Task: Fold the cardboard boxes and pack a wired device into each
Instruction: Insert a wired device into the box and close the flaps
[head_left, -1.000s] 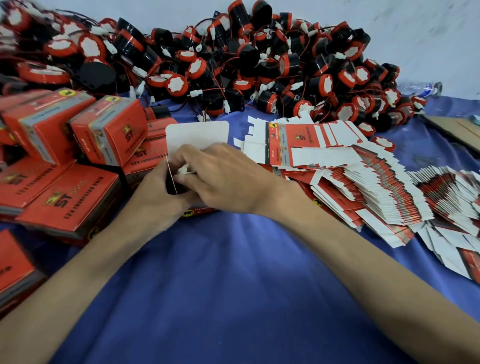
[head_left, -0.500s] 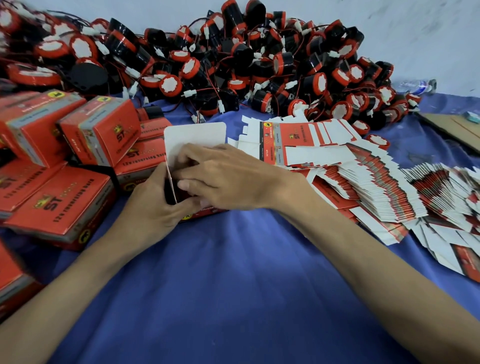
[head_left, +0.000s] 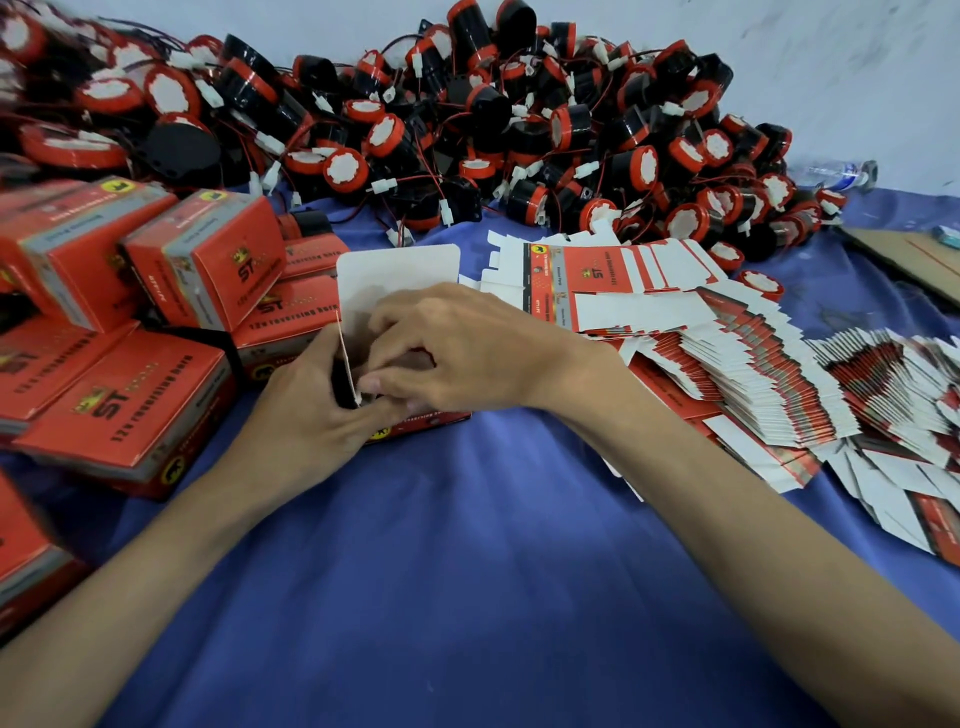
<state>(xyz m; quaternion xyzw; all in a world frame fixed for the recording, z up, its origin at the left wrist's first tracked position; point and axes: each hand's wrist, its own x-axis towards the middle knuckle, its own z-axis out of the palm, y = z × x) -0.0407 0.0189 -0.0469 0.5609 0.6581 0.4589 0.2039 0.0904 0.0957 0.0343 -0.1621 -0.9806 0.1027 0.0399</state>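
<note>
Head view: box gripped by curled left hand; right hand fingers curled inside, hold can't be told. Wire's best tucked flat before lid gets closed.

Your head cam (wide-angle, sole view) looks fwd & down from close above your left hand and right hand at the box, mid-frame; blue cloth nearest you, device pile at far edge.

Closed boxes left, flat blanks right (devices heaped behind)
</note>
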